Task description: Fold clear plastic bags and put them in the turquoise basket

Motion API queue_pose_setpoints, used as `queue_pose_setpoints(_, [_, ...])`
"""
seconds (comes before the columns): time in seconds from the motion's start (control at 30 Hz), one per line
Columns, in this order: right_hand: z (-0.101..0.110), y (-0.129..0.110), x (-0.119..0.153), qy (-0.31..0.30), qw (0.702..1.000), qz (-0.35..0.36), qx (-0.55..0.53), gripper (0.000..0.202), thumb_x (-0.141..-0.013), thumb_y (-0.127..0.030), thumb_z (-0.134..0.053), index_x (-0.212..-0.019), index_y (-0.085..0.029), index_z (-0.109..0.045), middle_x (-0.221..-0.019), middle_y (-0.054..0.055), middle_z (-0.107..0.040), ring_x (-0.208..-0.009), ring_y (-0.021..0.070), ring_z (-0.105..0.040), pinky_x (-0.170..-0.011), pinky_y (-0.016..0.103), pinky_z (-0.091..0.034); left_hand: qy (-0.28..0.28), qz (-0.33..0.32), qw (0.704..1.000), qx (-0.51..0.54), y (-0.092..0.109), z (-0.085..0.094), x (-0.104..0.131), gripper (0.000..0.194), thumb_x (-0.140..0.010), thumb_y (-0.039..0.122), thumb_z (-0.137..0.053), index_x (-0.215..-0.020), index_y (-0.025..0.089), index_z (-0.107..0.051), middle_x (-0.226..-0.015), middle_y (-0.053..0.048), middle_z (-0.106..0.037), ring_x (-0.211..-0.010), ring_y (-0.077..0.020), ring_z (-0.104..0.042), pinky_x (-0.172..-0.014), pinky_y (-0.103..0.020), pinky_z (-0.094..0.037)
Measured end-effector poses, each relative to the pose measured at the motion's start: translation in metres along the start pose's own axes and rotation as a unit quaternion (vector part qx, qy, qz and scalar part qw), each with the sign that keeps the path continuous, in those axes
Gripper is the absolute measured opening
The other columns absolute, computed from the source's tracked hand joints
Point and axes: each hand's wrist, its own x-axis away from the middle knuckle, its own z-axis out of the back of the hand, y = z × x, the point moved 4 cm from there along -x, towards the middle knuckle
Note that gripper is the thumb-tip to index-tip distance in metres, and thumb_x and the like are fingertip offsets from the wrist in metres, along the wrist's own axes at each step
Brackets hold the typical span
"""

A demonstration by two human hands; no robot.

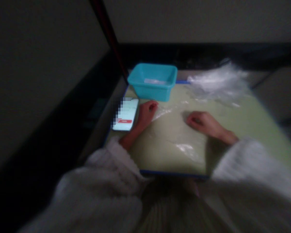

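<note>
A clear plastic bag (186,150) lies flat on the yellowish tabletop between my hands, glinting where it catches light. My left hand (147,112) is closed at the bag's upper left edge, its curled fingers on the film, just in front of the turquoise basin (151,92). To the right, my right hand (205,123) is also closed, thumb and fingers curled together beside the bag. Blur and dim light hide what those fingers hold, if anything.
A lit phone (127,115) lies by the table's left edge, close to my left wrist. Something pale lies inside the basin. A heap of clear plastic bags (218,82) covers the back right. The table (254,129) has a blue rim; a wall stands behind it.
</note>
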Motion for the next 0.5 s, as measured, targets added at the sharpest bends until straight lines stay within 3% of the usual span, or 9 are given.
queue_pose_setpoints(0.17, [0.009,0.012,0.000,0.074,0.997,-0.020,0.030,0.020,-0.082,-0.031,-0.049,-0.084,-0.016,-0.062,-0.084,0.011,-0.065,-0.075,0.0234,-0.060,-0.069,0.035,-0.046,-0.004,0.001,1.000,0.019,-0.005,-0.001,-0.001,0.015,-0.080,0.014,-0.050,-0.088,0.014,-0.063,-0.078,-0.003,-0.067,-0.074,-0.0138,-0.062,-0.070,-0.024,-0.048])
queue_pose_setpoints(0.37, [0.016,0.046,-0.001,0.111,0.990,-0.067,0.047,0.035,-0.076,-0.037,-0.056,-0.100,-0.013,-0.063,-0.103,0.015,-0.065,-0.089,0.0295,-0.061,-0.079,0.042,-0.046,-0.030,0.023,0.999,0.019,-0.011,-0.009,-0.003,0.024,-0.075,0.007,-0.053,-0.097,0.013,-0.061,-0.077,-0.002,-0.064,-0.069,-0.0119,-0.060,-0.065,-0.021,-0.047])
queue_pose_setpoints(0.5, [0.016,0.063,-0.002,0.094,0.989,-0.098,0.058,0.033,-0.073,-0.036,-0.057,-0.096,-0.014,-0.065,-0.086,0.011,-0.069,-0.076,0.0254,-0.062,-0.070,0.036,-0.047,-0.010,0.028,0.999,0.034,-0.012,-0.007,-0.006,0.026,-0.070,0.005,-0.056,-0.094,0.014,-0.061,-0.070,0.001,-0.060,-0.066,-0.0106,-0.058,-0.064,-0.020,-0.046])
